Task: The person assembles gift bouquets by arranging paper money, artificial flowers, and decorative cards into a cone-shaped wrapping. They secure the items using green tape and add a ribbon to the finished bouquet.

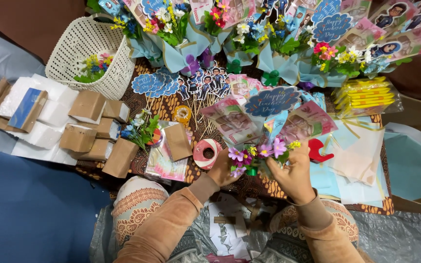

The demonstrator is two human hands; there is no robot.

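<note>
My left hand (pixel 221 169) and my right hand (pixel 293 174) both grip a small bouquet (pixel 257 155) of purple, pink and yellow artificial flowers with green leaves. Picks stand up out of it: a blue scalloped paper topper (pixel 272 100) and folded pink banknote-like sheets (pixel 306 122). My left hand holds the bunch at its lower left, my right hand at its lower right. Both arms wear tan long sleeves. The bouquet's base is hidden between my hands.
Finished bouquets in light blue wrap (pixel 181 46) line the far edge. A white woven basket (pixel 91 53) stands far left, by white foam blocks and brown-paper-wrapped blocks (pixel 79 137). A red-and-white tape roll (pixel 206 153), red scissors (pixel 319 150), light blue paper sheets (pixel 361 156) and yellow packets (pixel 364 96) lie around.
</note>
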